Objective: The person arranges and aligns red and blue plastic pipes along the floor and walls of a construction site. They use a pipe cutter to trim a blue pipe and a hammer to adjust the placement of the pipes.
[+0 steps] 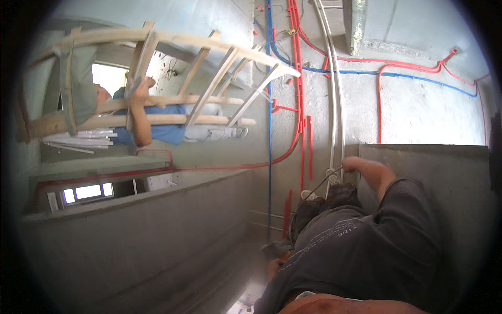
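My right hand (353,164) is closed around a thin dark cord (325,179), in front of my dark grey shirt. From there the cord curves down past my legs toward my left side. Low beside my hip, my left hand (275,267) is partly hidden by my body. It grips a dusty grey tool with an orange part (276,248); its exact kind does not show clearly.
Red conduits (300,104), a blue conduit (270,104) and white pipes (330,78) run along the floor. Concrete half-walls stand left (151,230) and right (429,167). At upper left, another person in blue (162,123) carries a wooden ladder (178,39).
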Demonstrator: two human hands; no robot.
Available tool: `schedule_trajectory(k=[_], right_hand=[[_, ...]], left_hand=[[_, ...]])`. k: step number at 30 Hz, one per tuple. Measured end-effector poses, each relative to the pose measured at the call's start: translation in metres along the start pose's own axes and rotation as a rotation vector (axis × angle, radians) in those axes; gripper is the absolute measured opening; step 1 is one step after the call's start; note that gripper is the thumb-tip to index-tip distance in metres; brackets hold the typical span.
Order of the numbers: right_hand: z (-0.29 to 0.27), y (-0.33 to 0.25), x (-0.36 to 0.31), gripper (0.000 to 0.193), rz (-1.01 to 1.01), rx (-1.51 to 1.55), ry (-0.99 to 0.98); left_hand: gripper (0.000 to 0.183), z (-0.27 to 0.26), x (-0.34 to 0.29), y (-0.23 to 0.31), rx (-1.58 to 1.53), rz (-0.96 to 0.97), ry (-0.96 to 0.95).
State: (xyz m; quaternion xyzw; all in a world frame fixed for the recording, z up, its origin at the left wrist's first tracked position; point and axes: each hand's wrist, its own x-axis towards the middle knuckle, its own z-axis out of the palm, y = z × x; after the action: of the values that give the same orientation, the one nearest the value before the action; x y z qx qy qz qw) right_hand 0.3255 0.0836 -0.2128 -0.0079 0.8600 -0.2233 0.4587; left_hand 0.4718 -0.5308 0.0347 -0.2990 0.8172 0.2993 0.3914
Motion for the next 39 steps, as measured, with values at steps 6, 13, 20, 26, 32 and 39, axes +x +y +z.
schedule_trajectory(k=[6,13,20,26,32,39], right_hand=[[0.035,-0.09,-0.059,0.036,0.054,0.173,-0.002],[0.037,-0.07,-0.113,0.039,0.154,0.016,0.049],[-0.003,-0.08,-0.109,0.041,0.207,0.112,0.159],[-0.044,-0.18,-0.13,0.035,0.17,0.122,0.224],[-0.039,-0.221,-0.142,0.033,0.178,-0.145,0.197],[-0.02,-0.226,-0.145,0.024,0.234,-0.239,0.206]], left_hand=[[0.02,0.074,-0.019,-0.048,-0.387,-0.138,-0.037],[0.016,0.114,-0.01,-0.061,-0.748,-0.313,-0.003],[0.023,0.118,0.034,-0.085,-0.809,-0.435,-0.027],[0.05,0.138,0.142,-0.141,-0.626,-0.442,-0.083],[0.038,0.031,0.154,-0.038,0.021,-0.139,-0.037],[0.019,-0.007,0.257,0.019,0.348,0.413,-0.036]])
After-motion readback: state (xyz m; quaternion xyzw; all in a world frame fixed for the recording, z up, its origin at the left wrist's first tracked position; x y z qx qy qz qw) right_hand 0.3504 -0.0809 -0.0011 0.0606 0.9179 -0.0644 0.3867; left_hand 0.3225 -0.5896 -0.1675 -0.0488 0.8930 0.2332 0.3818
